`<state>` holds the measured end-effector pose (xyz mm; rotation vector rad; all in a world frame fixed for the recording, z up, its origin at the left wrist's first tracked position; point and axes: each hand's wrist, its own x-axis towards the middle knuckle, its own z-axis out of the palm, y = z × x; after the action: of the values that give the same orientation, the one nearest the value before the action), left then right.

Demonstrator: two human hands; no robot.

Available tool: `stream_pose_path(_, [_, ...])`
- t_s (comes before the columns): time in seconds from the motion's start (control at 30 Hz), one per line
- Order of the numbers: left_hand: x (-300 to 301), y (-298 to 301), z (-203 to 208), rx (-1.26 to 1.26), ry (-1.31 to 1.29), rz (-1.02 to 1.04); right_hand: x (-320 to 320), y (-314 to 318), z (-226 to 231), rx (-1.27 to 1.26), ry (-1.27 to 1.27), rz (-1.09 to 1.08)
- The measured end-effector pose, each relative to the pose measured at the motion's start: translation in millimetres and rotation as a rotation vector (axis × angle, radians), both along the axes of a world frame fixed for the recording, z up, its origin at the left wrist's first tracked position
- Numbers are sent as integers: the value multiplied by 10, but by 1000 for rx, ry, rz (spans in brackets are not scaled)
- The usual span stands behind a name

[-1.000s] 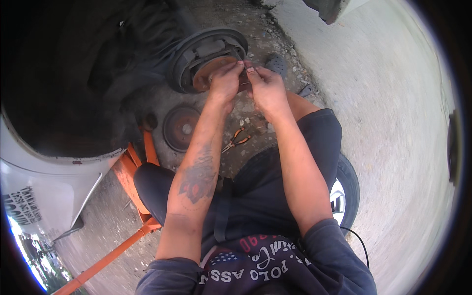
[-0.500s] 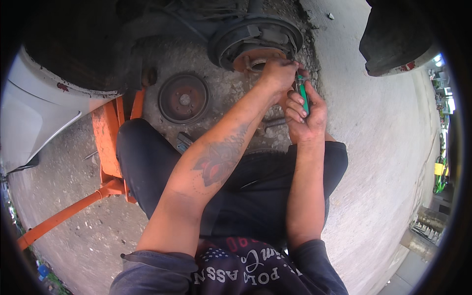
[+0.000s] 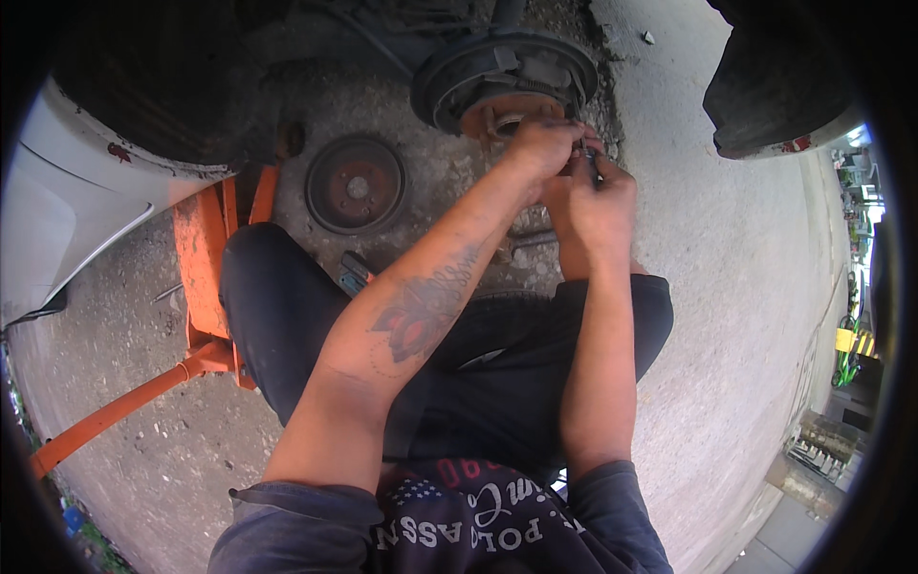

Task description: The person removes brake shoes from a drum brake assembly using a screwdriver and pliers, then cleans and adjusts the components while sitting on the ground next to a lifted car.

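Note:
In front of the drum brake assembly (image 3: 516, 72) with its rusty hub (image 3: 478, 117), my two hands meet. My left hand (image 3: 547, 148) has its fingers closed by the lower right edge of the assembly; whatever they pinch is hidden. Just right of it, my right hand (image 3: 604, 196) is wrapped around a screwdriver (image 3: 590, 170), its back turned up. Only a dark part of the handle shows between the fingers; the green seen earlier is covered. The tool's tip end is lost among the left fingertips.
A removed brake drum (image 3: 356, 184) lies on the gritty ground, left of my forearm. An orange jack (image 3: 203, 258) with a long handle stands at my left knee, near the pale car body (image 3: 76, 191). A grey-and-teal tool (image 3: 357, 273) lies by my leg.
My right hand has rolled over, so its back now faces up and the screwdriver's green handle is covered. My left hand stays at nearly the same place. The view has shifted slightly.

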<state>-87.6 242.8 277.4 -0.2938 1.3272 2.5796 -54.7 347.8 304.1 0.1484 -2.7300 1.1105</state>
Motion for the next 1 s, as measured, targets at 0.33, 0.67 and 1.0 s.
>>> stream_pose_path(0.33, [13,-14,-5,-19,-22,0,-33,-30,-60,-141,-173,-51])
stream_pose_path(0.67, [-57,41,114,-1176,205,75,-62,193,-508,-1970,-959,357])
stream_pose_path(1.0, [-37,143,494,-1677,185,-102,-3,-7,-733,-2283,-975,585])
